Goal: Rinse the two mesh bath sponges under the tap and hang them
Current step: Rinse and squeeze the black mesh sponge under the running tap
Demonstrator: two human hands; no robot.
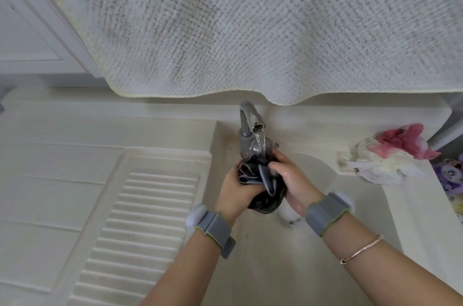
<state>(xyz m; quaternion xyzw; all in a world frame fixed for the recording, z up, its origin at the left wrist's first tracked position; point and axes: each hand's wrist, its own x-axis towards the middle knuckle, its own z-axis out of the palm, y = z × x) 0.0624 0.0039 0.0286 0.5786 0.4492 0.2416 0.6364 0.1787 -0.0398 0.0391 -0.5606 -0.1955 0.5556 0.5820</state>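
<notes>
Two hands, left [234, 189] and right [292, 180], fingers clamped on dark grey mesh bath sponge [260, 188] beneath running grey metal tap [251, 127] over cream sink [350, 205]; rinsing step underway; pink-and-white mesh sponge [393, 155] waiting on ledge, likely rinsed next, before hanging.

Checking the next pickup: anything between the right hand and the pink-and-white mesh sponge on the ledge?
Nothing visible. The pink-and-white mesh sponge lies alone on the cream sink ledge, to the right of the right hand. That hand and the left hand are both closed on the dark grey mesh sponge under the grey tap.
</notes>
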